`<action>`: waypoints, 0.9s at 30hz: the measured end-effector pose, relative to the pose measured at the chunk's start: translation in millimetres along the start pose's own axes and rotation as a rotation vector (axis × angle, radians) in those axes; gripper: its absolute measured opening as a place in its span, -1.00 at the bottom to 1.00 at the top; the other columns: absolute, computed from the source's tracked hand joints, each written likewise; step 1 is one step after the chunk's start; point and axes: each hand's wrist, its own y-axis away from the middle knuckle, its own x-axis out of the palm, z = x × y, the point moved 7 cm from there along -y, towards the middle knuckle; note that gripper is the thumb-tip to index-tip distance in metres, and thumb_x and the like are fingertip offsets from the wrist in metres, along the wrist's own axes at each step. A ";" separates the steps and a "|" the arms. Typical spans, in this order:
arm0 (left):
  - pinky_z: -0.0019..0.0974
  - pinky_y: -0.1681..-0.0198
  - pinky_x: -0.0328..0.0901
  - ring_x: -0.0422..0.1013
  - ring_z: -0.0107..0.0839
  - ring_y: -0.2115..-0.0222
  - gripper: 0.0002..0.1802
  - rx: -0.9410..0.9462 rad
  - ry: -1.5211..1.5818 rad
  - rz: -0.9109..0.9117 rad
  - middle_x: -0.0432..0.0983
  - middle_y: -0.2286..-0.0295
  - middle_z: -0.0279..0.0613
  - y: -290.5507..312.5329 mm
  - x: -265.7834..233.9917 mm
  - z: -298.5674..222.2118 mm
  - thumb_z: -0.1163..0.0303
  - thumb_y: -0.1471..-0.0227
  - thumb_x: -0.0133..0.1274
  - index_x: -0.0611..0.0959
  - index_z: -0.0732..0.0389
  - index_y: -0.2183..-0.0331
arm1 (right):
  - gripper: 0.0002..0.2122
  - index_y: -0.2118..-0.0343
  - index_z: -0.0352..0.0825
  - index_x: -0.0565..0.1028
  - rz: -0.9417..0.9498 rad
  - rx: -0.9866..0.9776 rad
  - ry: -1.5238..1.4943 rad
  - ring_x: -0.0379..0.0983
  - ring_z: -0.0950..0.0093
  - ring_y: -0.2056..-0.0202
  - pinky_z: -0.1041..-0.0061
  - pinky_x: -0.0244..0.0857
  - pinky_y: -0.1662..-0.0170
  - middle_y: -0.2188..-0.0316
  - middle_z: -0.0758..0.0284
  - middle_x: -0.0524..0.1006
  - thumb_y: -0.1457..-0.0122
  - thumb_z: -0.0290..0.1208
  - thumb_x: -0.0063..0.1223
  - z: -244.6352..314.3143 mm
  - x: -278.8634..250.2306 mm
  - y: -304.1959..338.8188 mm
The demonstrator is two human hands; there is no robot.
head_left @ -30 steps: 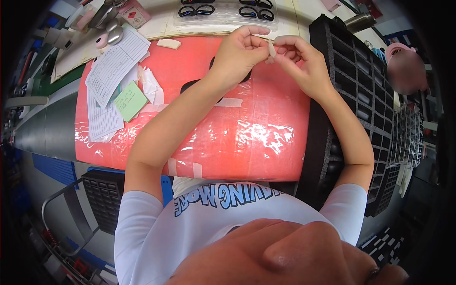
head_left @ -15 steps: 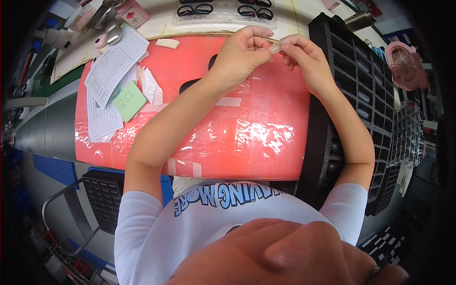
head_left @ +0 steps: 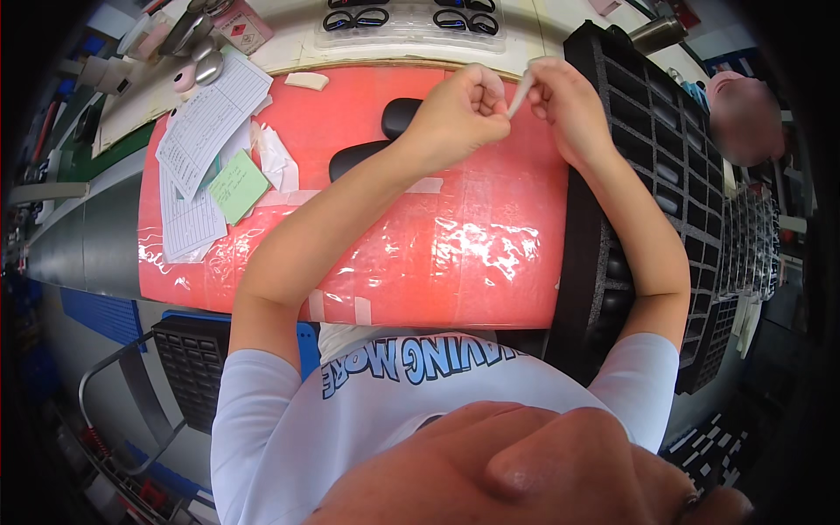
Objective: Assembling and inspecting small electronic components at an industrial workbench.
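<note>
Above the far right part of the red, plastic-covered work mat [head_left: 490, 210], my two hands work close together. Between them a narrow whitish strip [head_left: 521, 94] slants, too small for its material to show. My left hand [head_left: 459, 114] is closed, its thumb and fingers pinching the strip's lower end. Curled fingers of my right hand [head_left: 569, 109] grip the upper end. Beside my left wrist lie two smooth black oval cases [head_left: 402, 115], the nearer one [head_left: 357, 160] partly covered by my forearm.
Papers [head_left: 214, 109], a green note [head_left: 240, 186] and crumpled tissue [head_left: 276, 157] lie at left. A clear tray [head_left: 411, 37] with black ear-hook earphones stands beyond the mat. Black foam compartment trays [head_left: 652, 131] line the right side. A small off-white block [head_left: 307, 80] rests near the far edge.
My left hand has come down slightly, nearer to me, and the whitish strip now spans the gap between both hands. More of the black cases shows.
</note>
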 end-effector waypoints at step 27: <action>-0.54 0.30 0.34 0.43 -0.58 0.37 -0.52 0.197 0.253 -0.129 0.48 0.38 -0.22 -0.1 -14.6 -23.6 0.62 0.05 0.07 0.35 0.35 0.04 | -0.87 0.26 -0.30 0.44 0.161 -0.284 0.306 0.32 0.76 0.43 0.76 0.17 0.40 0.43 0.51 0.45 -0.25 -0.35 -0.04 20.0 29.3 27.4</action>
